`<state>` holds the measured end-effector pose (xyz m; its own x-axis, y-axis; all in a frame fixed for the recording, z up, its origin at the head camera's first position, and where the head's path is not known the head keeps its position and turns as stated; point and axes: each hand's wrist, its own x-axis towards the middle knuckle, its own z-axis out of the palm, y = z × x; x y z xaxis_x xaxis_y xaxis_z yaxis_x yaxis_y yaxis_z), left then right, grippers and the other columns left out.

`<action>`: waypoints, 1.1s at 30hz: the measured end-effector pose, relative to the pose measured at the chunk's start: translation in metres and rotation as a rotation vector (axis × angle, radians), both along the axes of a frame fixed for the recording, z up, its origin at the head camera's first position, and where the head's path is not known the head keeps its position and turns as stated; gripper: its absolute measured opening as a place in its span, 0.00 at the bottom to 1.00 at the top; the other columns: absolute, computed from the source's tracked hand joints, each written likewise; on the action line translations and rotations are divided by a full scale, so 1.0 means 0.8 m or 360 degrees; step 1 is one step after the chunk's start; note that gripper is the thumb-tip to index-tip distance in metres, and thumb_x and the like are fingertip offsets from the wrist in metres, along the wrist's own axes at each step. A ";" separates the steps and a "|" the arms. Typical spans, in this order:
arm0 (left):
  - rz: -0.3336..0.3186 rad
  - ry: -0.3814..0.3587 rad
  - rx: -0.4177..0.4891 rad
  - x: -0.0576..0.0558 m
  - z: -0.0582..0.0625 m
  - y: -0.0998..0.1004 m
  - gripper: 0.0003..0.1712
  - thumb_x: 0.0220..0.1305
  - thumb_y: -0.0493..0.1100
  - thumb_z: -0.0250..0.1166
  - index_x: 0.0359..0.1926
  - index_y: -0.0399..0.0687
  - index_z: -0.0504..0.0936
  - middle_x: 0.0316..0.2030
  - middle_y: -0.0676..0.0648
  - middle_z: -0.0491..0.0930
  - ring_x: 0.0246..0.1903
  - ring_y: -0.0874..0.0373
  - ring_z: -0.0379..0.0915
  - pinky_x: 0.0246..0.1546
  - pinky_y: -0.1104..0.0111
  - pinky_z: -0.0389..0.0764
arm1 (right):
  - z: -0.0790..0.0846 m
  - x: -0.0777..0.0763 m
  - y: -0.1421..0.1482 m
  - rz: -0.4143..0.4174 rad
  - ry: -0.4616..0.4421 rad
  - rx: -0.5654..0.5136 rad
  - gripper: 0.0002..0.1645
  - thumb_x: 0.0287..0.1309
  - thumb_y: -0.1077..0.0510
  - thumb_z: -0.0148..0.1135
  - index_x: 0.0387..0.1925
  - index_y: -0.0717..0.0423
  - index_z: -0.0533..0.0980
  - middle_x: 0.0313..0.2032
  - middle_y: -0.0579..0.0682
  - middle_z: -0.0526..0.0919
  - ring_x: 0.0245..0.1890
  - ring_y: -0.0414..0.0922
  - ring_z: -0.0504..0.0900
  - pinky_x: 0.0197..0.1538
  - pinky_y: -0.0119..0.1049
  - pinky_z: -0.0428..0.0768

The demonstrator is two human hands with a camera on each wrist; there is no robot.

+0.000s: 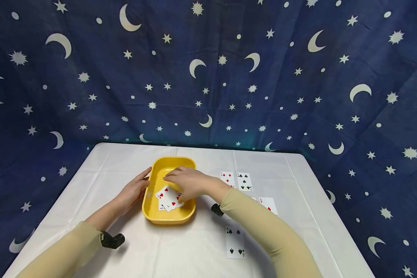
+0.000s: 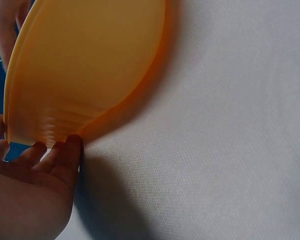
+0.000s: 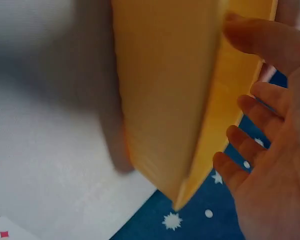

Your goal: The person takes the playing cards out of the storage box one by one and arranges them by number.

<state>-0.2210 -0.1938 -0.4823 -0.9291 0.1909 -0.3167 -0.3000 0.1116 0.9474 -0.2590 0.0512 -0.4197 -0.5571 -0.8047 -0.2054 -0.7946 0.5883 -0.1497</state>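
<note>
A yellow tray (image 1: 169, 221) stands on the white-covered table. Several playing cards (image 1: 169, 197) lie face up and overlapping in its near half, hearts showing on top. My left hand (image 1: 133, 193) is at the tray's left side, its fingers against the outer wall; the left wrist view shows the fingertips (image 2: 74, 140) touching that wall. Over the tray's right rim reaches my right hand (image 1: 191, 181), above the cards. In the right wrist view its fingers are spread and loosely bent, with nothing held between them.
Right of the tray, face-up cards lie on the table: a diamonds card (image 1: 227, 177), a clubs card (image 1: 244, 181), a red-pip card (image 1: 268, 204) and a spades card (image 1: 234, 242) nearer me. My right sleeve (image 1: 260, 224) covers part of this group. A star-patterned curtain (image 1: 208, 100) hangs behind.
</note>
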 end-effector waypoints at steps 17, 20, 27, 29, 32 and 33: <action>-0.0022 0.0045 0.0029 0.001 -0.004 0.004 0.38 0.79 0.43 0.45 0.83 0.61 0.43 0.80 0.36 0.46 0.74 0.40 0.55 0.71 0.48 0.61 | -0.033 -0.019 -0.020 0.0129 -0.0055 0.0261 0.53 0.48 0.55 0.80 0.75 0.39 0.66 0.71 0.35 0.68 0.67 0.43 0.63 0.70 0.35 0.64; -0.0028 0.0050 0.0030 0.001 -0.005 0.004 0.38 0.79 0.43 0.45 0.83 0.61 0.43 0.80 0.36 0.45 0.75 0.40 0.55 0.72 0.48 0.60 | -0.034 -0.020 -0.021 0.0139 -0.0053 0.0267 0.52 0.48 0.56 0.79 0.75 0.40 0.67 0.70 0.35 0.69 0.65 0.43 0.65 0.67 0.33 0.66; -0.0003 0.0031 0.0027 0.000 -0.006 0.001 0.38 0.79 0.43 0.45 0.83 0.61 0.43 0.80 0.37 0.45 0.75 0.40 0.54 0.72 0.48 0.59 | -0.038 -0.023 -0.020 0.0137 -0.0034 0.0250 0.49 0.48 0.52 0.81 0.72 0.40 0.70 0.65 0.37 0.72 0.61 0.42 0.66 0.63 0.31 0.68; 0.0002 0.0030 0.0026 0.000 -0.005 0.000 0.38 0.79 0.43 0.45 0.83 0.61 0.43 0.80 0.37 0.45 0.75 0.40 0.54 0.72 0.49 0.59 | -0.038 -0.024 -0.020 0.0142 -0.0029 0.0247 0.48 0.48 0.51 0.81 0.71 0.40 0.71 0.64 0.38 0.72 0.61 0.42 0.66 0.63 0.31 0.68; 0.0008 0.0030 0.0032 0.000 -0.006 -0.001 0.38 0.79 0.42 0.45 0.83 0.61 0.43 0.80 0.36 0.45 0.75 0.40 0.54 0.72 0.49 0.59 | -0.039 -0.024 -0.020 0.0146 -0.0023 0.0239 0.46 0.49 0.48 0.81 0.70 0.40 0.72 0.63 0.38 0.73 0.60 0.42 0.66 0.62 0.31 0.68; 0.0008 0.0031 0.0024 0.000 -0.006 -0.001 0.38 0.79 0.42 0.45 0.83 0.61 0.43 0.80 0.36 0.45 0.75 0.40 0.54 0.72 0.49 0.59 | -0.040 -0.024 -0.020 0.0147 -0.0021 0.0234 0.46 0.49 0.48 0.81 0.70 0.40 0.72 0.63 0.39 0.73 0.59 0.42 0.67 0.61 0.31 0.69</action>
<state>-0.2209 -0.1947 -0.4868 -0.9360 0.1910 -0.2958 -0.2822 0.0955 0.9546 -0.2785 0.0356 -0.4517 -0.4786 -0.8131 -0.3313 -0.8449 0.5292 -0.0782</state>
